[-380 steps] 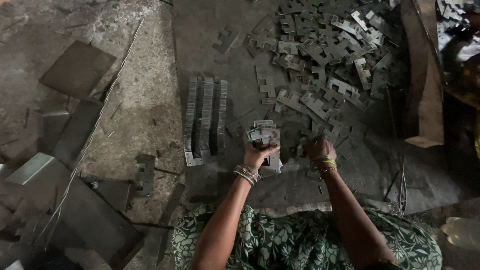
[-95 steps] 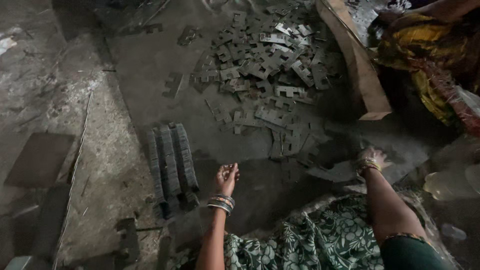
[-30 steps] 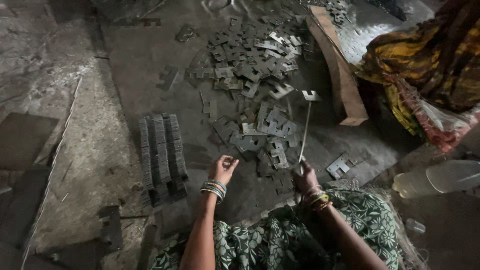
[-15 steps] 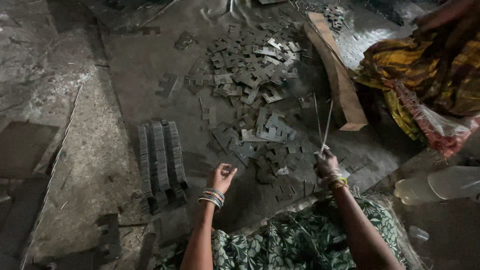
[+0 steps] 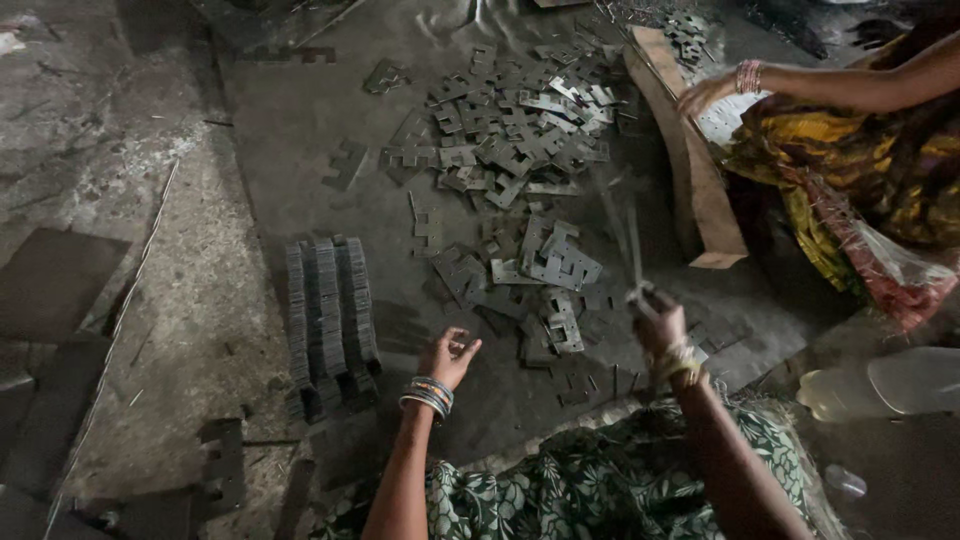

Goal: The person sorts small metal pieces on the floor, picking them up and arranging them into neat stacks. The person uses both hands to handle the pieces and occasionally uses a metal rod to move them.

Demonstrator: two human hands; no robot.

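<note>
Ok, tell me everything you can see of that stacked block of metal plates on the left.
The stacked block of thin grey metal plates stands on edge on the dark floor sheet, packed into about three tight rows side by side, running away from the person. The plates look dull and stamped, like the loose scattered pieces beyond. Nothing holds it; the open left hand hovers just to its right, not touching.

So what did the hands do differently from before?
The right hand let go of the metal pieces, picked up a thin rod and now holds it upright. The left hand emptied and hovers open. The stacked rows stayed put.
</note>
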